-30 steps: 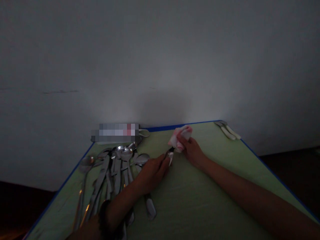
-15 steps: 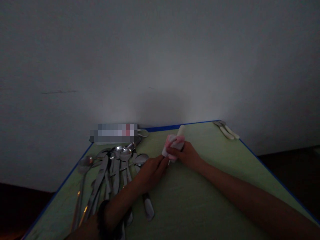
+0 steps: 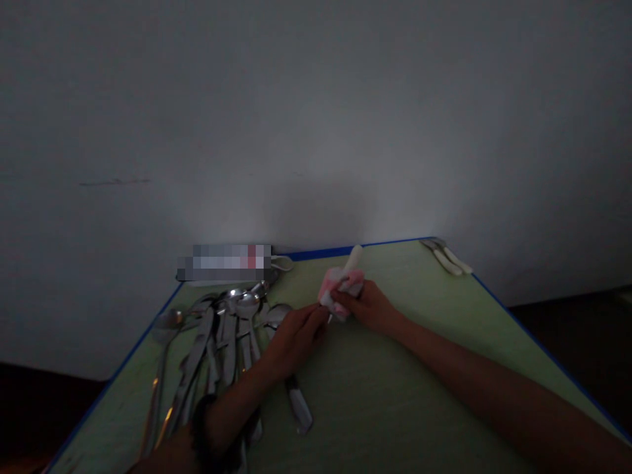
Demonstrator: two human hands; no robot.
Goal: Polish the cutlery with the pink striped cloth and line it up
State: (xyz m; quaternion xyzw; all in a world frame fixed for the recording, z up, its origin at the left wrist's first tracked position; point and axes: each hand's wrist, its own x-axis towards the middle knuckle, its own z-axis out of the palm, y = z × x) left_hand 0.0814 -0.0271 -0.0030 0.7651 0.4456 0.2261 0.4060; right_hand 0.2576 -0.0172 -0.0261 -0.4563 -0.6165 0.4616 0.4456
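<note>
A pink and white cloth (image 3: 340, 289) is wrapped around a white-handled piece of cutlery (image 3: 353, 259), whose pale handle sticks out at the far end. Closed on the cloth from the right is my right hand (image 3: 371, 308). My left hand (image 3: 300, 332) pinches the near, metal end of the same piece; its fingers hide the shape of that end. Close beside my left hand lies a spoon (image 3: 278, 315). A cutlery handle (image 3: 299, 409) shows below my left wrist.
Many spoons (image 3: 248, 304) and knives (image 3: 197, 349) lie heaped on the left of the green table (image 3: 385, 408). Behind them stands a blurred-out box (image 3: 224, 263). Two white-handled pieces of cutlery (image 3: 447, 259) lie at the far right corner. A wall (image 3: 316, 131) borders the back edge.
The cloth has shifted slightly left and its folds have changed. My left hand has moved a little to the left. The handle below my left wrist has swung slightly right.
</note>
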